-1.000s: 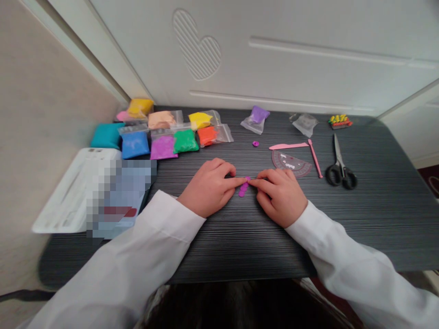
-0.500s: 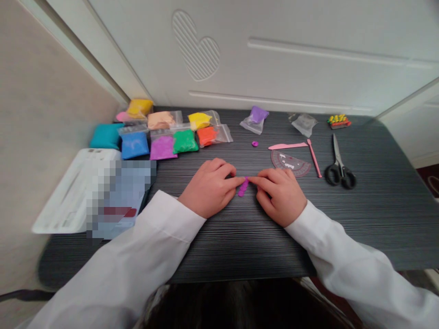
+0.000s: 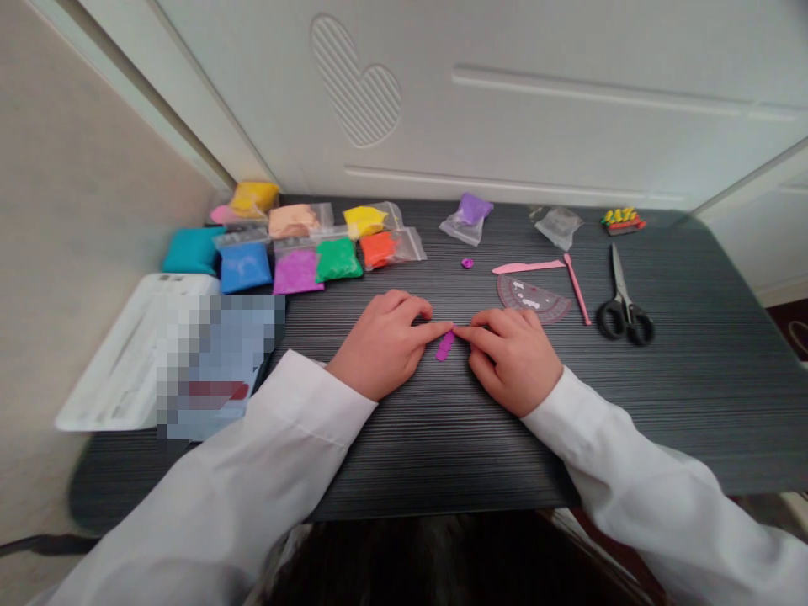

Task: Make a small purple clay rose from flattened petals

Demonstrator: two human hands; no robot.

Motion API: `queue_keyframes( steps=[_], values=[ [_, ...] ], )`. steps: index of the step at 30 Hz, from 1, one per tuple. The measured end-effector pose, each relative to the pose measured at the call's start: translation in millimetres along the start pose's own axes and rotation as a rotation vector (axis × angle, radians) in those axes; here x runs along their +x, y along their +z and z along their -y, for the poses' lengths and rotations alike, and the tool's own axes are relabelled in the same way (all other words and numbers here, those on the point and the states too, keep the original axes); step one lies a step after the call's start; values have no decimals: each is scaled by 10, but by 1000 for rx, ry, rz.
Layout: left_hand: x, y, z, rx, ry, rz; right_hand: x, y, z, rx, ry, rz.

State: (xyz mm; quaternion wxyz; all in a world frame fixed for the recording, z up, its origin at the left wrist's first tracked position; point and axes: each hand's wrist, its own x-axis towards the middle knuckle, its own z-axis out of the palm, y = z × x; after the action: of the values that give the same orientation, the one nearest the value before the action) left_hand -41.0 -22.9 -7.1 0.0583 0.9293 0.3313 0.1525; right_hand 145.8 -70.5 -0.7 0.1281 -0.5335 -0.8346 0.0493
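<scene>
A narrow, flattened strip of purple clay (image 3: 445, 347) lies on the dark ridged table between my hands. My left hand (image 3: 388, 347) touches its far end with a stretched index fingertip, from the left. From the right, my right hand (image 3: 518, 360) meets the same end with its own index fingertip. The other fingers of both hands are loosely bent and apart, partly hidden under the palms. Beyond the strip sits a small rolled purple clay piece (image 3: 467, 263). A clear protractor (image 3: 534, 300) lies just past my right hand, near a pink plastic knife (image 3: 527, 268).
A thin pink tool (image 3: 577, 290) and black-handled scissors (image 3: 624, 307) lie at right. Behind are a purple clay bag (image 3: 470, 217), a clear bag (image 3: 559, 227) and a small colourful piece (image 3: 623, 221). Several clay bags (image 3: 341, 259), a white tray (image 3: 126, 353) and a blurred item (image 3: 227, 353) are left.
The view has shifted very slightly. Both index fingertips remain at the far end of the purple strip, with only a slight movement of the fingers.
</scene>
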Motion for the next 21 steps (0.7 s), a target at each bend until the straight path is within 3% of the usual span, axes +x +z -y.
queue_keyframes(
  steps=[21],
  values=[
    [-1,-16,-7,0,22,7,-4,3,-1,9,0,-1]
  ],
)
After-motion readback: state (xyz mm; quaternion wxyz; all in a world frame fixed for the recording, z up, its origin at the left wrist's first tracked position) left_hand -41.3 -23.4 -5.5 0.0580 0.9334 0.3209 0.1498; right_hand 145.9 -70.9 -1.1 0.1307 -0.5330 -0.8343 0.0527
